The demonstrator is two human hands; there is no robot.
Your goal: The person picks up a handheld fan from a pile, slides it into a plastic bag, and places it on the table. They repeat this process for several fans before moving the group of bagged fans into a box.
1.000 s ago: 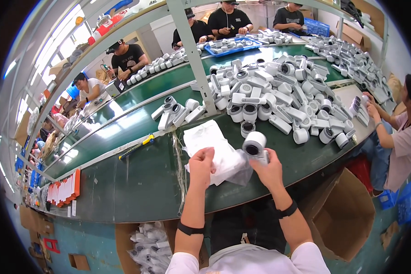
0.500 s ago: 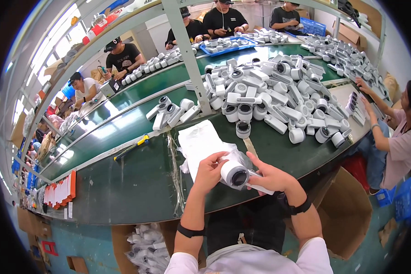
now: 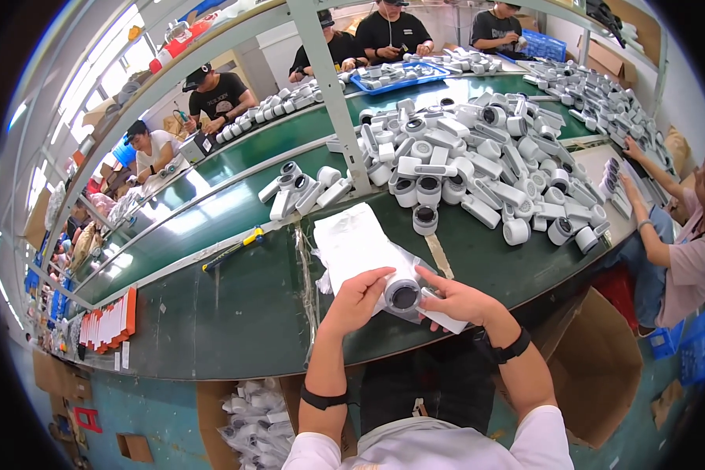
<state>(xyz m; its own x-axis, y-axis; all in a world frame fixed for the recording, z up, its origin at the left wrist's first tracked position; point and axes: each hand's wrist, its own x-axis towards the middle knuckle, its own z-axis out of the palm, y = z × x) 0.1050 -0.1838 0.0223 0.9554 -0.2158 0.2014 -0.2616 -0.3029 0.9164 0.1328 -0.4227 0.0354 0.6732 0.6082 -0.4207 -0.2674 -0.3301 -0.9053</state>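
In front of me is a white handheld device [image 3: 403,294] with a round dark end facing up toward me and a light grey handle. My right hand [image 3: 464,302] is closed around the handle. On the other side, my left hand [image 3: 359,299] has its fingers pressed together at the edge of the round head, where thin clear plastic film shows; its fingertips appear to pinch this bag, partly hidden. The film wraps below and beside the head. Under and behind my hands lies a stack of white plastic bags [image 3: 351,231] on the green table [image 3: 243,313].
A big heap of similar devices [image 3: 478,164] covers the table's far right, with a smaller group [image 3: 305,188] beside the metal post [image 3: 341,110]. A yellow-and-black tool [image 3: 233,248] and orange-white boxes [image 3: 108,319] lie left. Cartons [image 3: 583,368] stand below; co-workers sit around.
My left fingers have shifted off the top of the device's head to its left edge, straighter than before. The device has turned more upright; my right hand keeps its handle.
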